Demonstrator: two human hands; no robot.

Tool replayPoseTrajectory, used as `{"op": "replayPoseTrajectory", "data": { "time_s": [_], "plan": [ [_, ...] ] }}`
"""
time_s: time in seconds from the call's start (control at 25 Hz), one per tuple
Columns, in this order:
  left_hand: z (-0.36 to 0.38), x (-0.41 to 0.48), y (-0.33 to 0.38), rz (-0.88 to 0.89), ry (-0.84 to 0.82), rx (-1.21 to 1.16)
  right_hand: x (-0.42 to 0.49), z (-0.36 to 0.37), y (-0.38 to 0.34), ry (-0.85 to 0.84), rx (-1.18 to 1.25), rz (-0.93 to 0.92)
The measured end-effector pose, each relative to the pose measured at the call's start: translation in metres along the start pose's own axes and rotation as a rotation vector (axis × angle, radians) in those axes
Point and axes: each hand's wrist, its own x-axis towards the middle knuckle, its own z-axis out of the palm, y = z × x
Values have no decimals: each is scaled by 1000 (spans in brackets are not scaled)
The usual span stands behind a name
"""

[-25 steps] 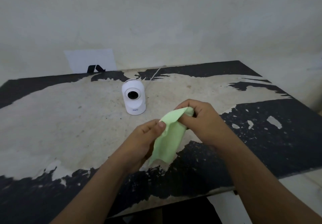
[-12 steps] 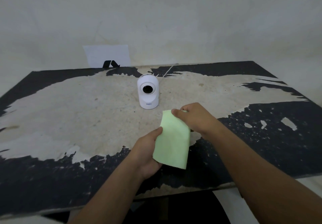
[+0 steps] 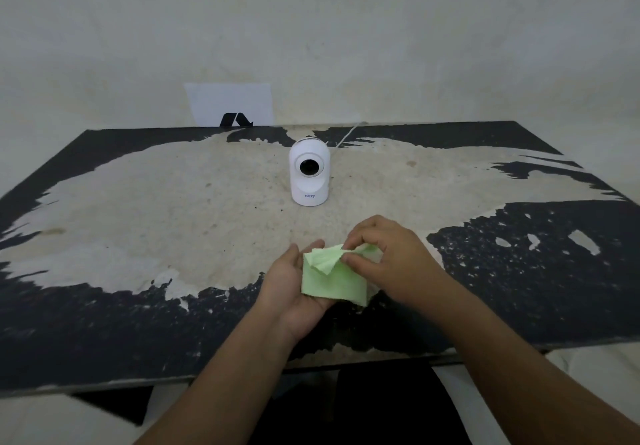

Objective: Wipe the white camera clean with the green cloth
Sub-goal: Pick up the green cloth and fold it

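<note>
The white camera (image 3: 309, 173) stands upright near the middle of the worn table (image 3: 138, 209), its dark lens facing me. A thin white cable (image 3: 346, 137) runs from behind it to the far edge. The green cloth (image 3: 334, 276) lies folded across my left hand (image 3: 291, 283), which cups it from below and the left. My right hand (image 3: 388, 254) pinches the cloth's upper edge and folds it over. Both hands hover in front of the camera, about a hand's width short of it.
The table's black coating has peeled off over most of the middle. A white sheet of paper (image 3: 230, 103) with a black mark leans on the wall behind the far edge. The table's near edge (image 3: 242, 373) runs just below my forearms.
The cloth hung flat between my hands; now it is bunched and folded smaller in my left palm. My right hand has drawn the top edge down and towards me.
</note>
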Motion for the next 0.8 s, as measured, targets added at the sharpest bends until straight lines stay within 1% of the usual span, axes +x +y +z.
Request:
{"op": "replayPoseTrajectory", "data": {
  "time_s": [0.12,0.2,0.28,0.32,0.36,0.4,0.44,0.48,0.52,0.56,0.6,0.68,0.72,0.8],
  "plan": [
    [-1,-4,3,30,-16,-4,-16,10,-1,-10,-108,-49],
    [2,-4,2,50,-24,41,-24,17,-3,-31,-193,-93],
    [3,-4,0,99,7,104,-30,19,-4,-63,-180,-102],
    [4,-3,0,133,21,123,-31,16,-2,-26,-106,-64],
    [4,-3,2,163,18,139,-29,12,0,66,-1,12],
    [4,-3,5,190,-16,166,-26,9,3,166,134,119],
    [5,-3,8,210,-68,204,-20,6,6,208,311,241],
    [7,-3,11,225,-124,244,-13,6,9,167,531,339],
    [11,-2,13,240,-175,289,-7,8,14,85,739,404],
    [14,0,17,262,-215,345,-2,10,17,12,873,426],
    [16,2,20,294,-240,412,3,11,17,-32,934,413],
    [21,9,29,394,-222,597,13,12,19,-41,902,400],
    [22,14,35,463,-163,733,20,13,22,-32,869,414],
    [21,23,46,593,-12,1019,32,13,30,-39,890,444]
  ]
}}
